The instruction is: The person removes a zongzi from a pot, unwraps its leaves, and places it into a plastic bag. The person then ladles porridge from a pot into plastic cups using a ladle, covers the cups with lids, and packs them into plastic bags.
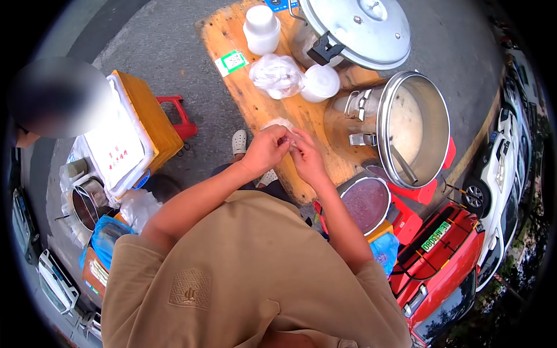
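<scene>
My left hand [264, 149] and my right hand [307, 155] meet above the near part of the wooden table [293, 168]. Both have their fingers pinched together. Between and just beyond them shows a whitish, see-through plastic bag [279, 123], partly hidden by my fingers. Past the hands lie a bunched clear plastic bag [277, 76] and a round white lidded tub [320, 83]. To the right stands an open steel pot [354, 119] of pale, milky liquid, with a ladle handle [404, 164] leaning in it.
A large pot with a metal lid [362, 29] and stacked white bowls [261, 32] stand at the far end, near a QR-code card [232, 61]. A bucket of purplish liquid [366, 203] is at right. Leftward are a yellow box [148, 116], a red stool [180, 119] and another person [58, 98].
</scene>
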`<move>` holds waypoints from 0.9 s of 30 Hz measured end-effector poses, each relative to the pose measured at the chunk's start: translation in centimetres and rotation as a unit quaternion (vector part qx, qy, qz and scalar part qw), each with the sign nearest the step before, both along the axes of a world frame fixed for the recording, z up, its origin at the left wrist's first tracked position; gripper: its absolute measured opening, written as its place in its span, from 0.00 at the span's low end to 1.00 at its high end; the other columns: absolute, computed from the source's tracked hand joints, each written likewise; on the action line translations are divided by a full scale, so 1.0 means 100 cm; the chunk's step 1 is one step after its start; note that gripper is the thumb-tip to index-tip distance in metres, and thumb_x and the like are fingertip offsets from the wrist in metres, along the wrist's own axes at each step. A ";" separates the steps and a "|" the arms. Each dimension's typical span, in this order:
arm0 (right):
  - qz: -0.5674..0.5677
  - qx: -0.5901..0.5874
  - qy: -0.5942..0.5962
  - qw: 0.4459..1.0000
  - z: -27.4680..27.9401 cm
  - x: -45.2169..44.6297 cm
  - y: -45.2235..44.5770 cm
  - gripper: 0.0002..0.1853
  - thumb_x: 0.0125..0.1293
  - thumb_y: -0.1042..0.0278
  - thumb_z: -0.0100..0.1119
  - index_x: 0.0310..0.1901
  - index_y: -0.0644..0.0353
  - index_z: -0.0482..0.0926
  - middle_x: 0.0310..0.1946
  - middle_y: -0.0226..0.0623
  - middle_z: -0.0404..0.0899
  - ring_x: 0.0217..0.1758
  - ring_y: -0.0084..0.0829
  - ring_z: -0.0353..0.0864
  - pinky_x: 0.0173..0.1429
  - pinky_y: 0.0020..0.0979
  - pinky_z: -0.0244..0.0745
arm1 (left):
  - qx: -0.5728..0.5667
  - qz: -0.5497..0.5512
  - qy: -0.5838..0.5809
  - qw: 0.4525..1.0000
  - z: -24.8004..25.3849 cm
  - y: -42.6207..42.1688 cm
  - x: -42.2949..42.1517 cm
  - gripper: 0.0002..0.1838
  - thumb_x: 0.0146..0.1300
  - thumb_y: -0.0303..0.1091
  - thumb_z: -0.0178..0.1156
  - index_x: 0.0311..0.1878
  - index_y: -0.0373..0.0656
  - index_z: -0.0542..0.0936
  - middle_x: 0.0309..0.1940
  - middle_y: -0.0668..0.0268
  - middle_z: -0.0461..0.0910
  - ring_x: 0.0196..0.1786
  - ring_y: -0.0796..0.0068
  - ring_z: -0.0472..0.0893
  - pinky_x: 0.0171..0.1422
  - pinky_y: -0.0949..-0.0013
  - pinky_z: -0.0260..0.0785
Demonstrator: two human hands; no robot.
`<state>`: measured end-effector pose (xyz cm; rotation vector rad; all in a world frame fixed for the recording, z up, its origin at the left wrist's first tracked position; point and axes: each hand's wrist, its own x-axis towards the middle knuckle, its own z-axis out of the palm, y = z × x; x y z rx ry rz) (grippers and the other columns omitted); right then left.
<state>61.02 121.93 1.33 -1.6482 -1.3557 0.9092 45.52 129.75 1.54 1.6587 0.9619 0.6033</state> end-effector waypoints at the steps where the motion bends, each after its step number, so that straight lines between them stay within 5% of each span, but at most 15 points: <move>1: 0.020 0.005 0.012 1.000 -0.024 0.000 -0.001 0.10 0.72 0.79 0.55 0.53 0.67 0.80 0.46 0.44 0.84 0.51 0.37 0.85 0.51 0.32 0.79 | -0.011 0.000 -0.003 1.000 -0.002 0.000 0.001 0.04 0.65 0.23 0.65 0.41 0.35 0.82 0.32 0.60 0.82 0.33 0.72 0.82 0.38 0.66 0.74; 5: -0.083 -0.141 0.243 0.956 -0.068 -0.008 0.005 0.11 0.71 0.81 0.56 0.52 0.64 0.82 0.43 0.42 0.86 0.45 0.37 0.86 0.49 0.31 0.79 | -0.059 0.002 0.006 0.998 0.003 0.003 -0.001 0.07 0.64 0.22 0.65 0.45 0.36 0.82 0.34 0.57 0.83 0.37 0.67 0.84 0.42 0.65 0.76; 8: -0.180 -0.142 0.374 0.899 -0.098 -0.002 0.013 0.10 0.69 0.81 0.58 0.48 0.62 0.83 0.41 0.40 0.87 0.42 0.32 0.86 0.47 0.31 0.78 | 0.035 -0.087 0.006 0.996 0.017 0.009 -0.001 0.12 0.63 0.22 0.63 0.49 0.37 0.81 0.37 0.54 0.83 0.43 0.56 0.85 0.49 0.60 0.77; 11: -0.003 0.068 0.027 0.997 -0.061 -0.005 0.025 0.05 0.70 0.77 0.58 0.42 0.63 0.84 0.37 0.36 0.86 0.38 0.26 0.83 0.43 0.31 0.77 | 0.111 -0.242 0.041 0.963 0.019 0.019 -0.008 0.15 0.61 0.23 0.62 0.52 0.38 0.80 0.40 0.52 0.83 0.47 0.48 0.82 0.53 0.54 0.75; 14: 0.135 -0.038 0.059 0.988 -0.057 0.014 0.031 0.07 0.69 0.68 0.61 0.40 0.62 0.85 0.32 0.33 0.84 0.37 0.23 0.82 0.42 0.31 0.76 | 0.150 -0.309 0.047 0.938 0.020 0.051 -0.003 0.14 0.61 0.24 0.62 0.51 0.39 0.81 0.39 0.53 0.83 0.48 0.47 0.82 0.53 0.52 0.75; 17: 0.234 -0.263 0.058 0.934 -0.048 0.034 0.049 0.10 0.70 0.65 0.63 0.46 0.61 0.87 0.33 0.31 0.85 0.36 0.20 0.79 0.42 0.28 0.73 | 0.080 -0.240 0.095 0.963 0.008 0.070 0.003 0.12 0.61 0.23 0.62 0.49 0.39 0.82 0.39 0.53 0.83 0.47 0.48 0.83 0.52 0.54 0.75; 20: 0.229 -0.303 0.108 0.919 -0.064 0.035 0.056 0.11 0.70 0.64 0.64 0.48 0.59 0.87 0.32 0.29 0.84 0.36 0.18 0.77 0.42 0.28 0.72 | -0.093 -0.190 0.029 0.977 -0.026 0.078 0.004 0.06 0.69 0.27 0.62 0.47 0.39 0.82 0.36 0.62 0.84 0.40 0.67 0.82 0.48 0.64 0.76; 23: 0.226 -0.301 0.061 0.925 -0.050 0.030 0.055 0.10 0.69 0.66 0.64 0.48 0.57 0.88 0.33 0.31 0.85 0.38 0.21 0.80 0.44 0.30 0.74 | -0.199 -0.143 -0.032 0.969 -0.057 0.071 0.004 0.07 0.74 0.32 0.60 0.47 0.40 0.82 0.36 0.69 0.82 0.36 0.77 0.79 0.44 0.69 0.74; 27: 0.245 -0.083 -0.111 0.960 -0.031 0.021 0.045 0.09 0.64 0.70 0.64 0.45 0.55 0.88 0.42 0.36 0.86 0.43 0.37 0.85 0.47 0.37 0.78 | -0.318 -0.095 -0.003 0.943 -0.060 0.068 0.010 0.10 0.78 0.37 0.56 0.49 0.43 0.81 0.34 0.72 0.80 0.30 0.82 0.73 0.36 0.74 0.70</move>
